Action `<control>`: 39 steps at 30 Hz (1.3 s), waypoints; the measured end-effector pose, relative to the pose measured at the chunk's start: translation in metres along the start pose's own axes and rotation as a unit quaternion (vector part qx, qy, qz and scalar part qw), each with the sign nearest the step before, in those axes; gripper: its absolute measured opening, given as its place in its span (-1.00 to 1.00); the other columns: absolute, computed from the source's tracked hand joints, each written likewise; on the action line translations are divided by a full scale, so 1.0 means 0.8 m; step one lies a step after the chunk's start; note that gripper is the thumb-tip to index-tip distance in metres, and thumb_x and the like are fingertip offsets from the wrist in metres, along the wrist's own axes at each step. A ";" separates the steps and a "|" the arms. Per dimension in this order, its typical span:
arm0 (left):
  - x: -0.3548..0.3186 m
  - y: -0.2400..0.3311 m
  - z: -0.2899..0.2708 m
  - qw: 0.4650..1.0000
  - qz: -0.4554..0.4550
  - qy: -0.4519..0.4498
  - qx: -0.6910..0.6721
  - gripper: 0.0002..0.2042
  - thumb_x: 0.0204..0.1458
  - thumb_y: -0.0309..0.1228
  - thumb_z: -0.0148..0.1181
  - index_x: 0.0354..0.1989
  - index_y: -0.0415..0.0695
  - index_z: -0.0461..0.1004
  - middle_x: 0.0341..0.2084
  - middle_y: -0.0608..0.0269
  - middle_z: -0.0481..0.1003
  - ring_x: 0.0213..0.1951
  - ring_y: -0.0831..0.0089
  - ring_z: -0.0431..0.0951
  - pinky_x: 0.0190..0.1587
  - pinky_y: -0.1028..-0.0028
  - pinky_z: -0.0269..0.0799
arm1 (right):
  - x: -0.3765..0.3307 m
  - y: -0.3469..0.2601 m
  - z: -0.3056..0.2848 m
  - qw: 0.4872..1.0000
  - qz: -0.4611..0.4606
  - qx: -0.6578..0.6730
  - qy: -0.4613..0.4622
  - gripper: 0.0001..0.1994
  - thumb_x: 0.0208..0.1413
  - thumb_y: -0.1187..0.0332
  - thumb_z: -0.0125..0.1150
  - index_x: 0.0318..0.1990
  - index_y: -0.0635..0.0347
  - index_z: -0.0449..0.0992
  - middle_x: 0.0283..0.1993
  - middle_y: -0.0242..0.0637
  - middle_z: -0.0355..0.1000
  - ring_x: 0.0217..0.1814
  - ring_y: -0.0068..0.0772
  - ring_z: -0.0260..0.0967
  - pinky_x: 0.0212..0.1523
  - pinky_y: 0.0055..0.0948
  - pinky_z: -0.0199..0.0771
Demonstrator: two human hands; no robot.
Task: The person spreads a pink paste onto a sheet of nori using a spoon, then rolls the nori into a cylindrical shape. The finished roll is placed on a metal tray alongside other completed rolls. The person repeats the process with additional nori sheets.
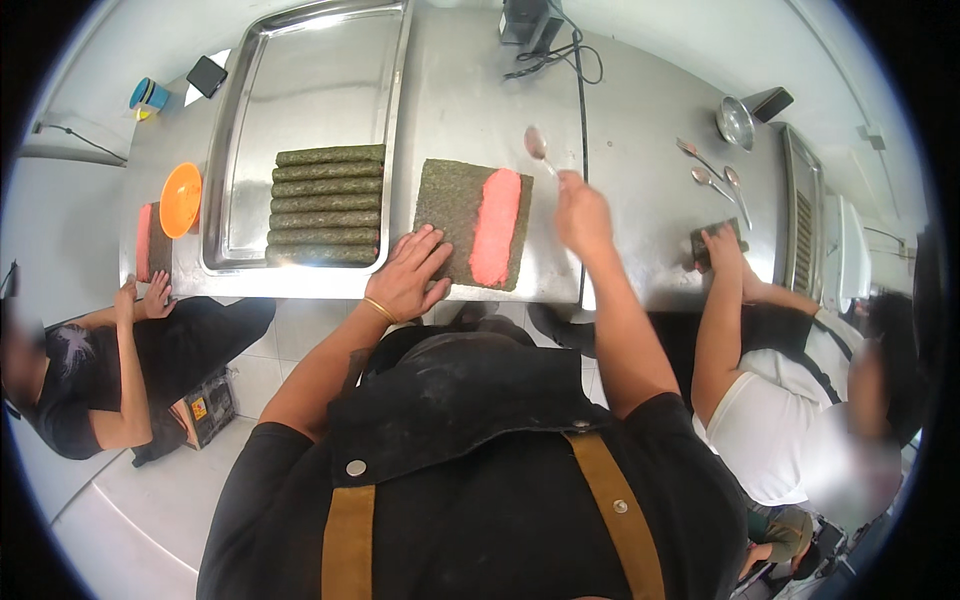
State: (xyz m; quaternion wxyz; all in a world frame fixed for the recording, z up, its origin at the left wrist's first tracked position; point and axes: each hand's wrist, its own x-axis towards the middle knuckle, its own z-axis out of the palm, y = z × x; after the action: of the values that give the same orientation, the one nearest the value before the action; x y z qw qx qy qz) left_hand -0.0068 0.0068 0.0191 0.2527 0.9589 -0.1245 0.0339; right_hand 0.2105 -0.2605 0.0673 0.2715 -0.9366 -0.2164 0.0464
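A dark green nori sheet (pixel 447 205) lies flat on the steel table before me. Along its right part runs a thick strip of pink paste (pixel 496 228). My left hand (pixel 410 272) rests on the sheet's lower left corner, fingers stretched out and holding nothing. Up and to the right of the sheet, my right hand (pixel 583 213) grips the handle of a metal spoon (pixel 537 143); its bowl is above the table, clear of the paste. Left of the sheet, several finished nori rolls (pixel 325 205) lie side by side in a large steel tray (pixel 300 85).
An orange bowl (pixel 181 201) stands left of the tray. A co-worker at left has another nori sheet with pink paste (pixel 146 240); one at right handles a dark roll (pixel 704 246). Spoons and a fork (pixel 690 150), a metal bowl (pixel 735 122) and a black cable (pixel 560 60) lie around.
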 end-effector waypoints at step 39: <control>0.003 0.000 0.002 1.000 -0.022 -0.023 0.000 -0.39 0.19 -0.19 0.35 0.39 -0.19 0.44 0.42 -0.14 0.35 0.52 -0.12 0.28 0.53 -0.08 0.20 | 0.114 0.025 -0.057 0.917 -0.310 -0.053 -0.244 -0.66 0.23 0.52 0.17 0.03 -0.07 0.77 -0.15 -0.19 0.62 0.01 -0.03 0.56 0.12 -0.08 0.53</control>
State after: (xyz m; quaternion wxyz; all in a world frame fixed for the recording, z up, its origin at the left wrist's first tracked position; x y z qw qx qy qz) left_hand -0.0044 0.0055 0.0183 0.2500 0.9620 -0.1096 0.0064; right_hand 0.3099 -0.2583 0.0980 0.1608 -0.7954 -0.5575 0.1754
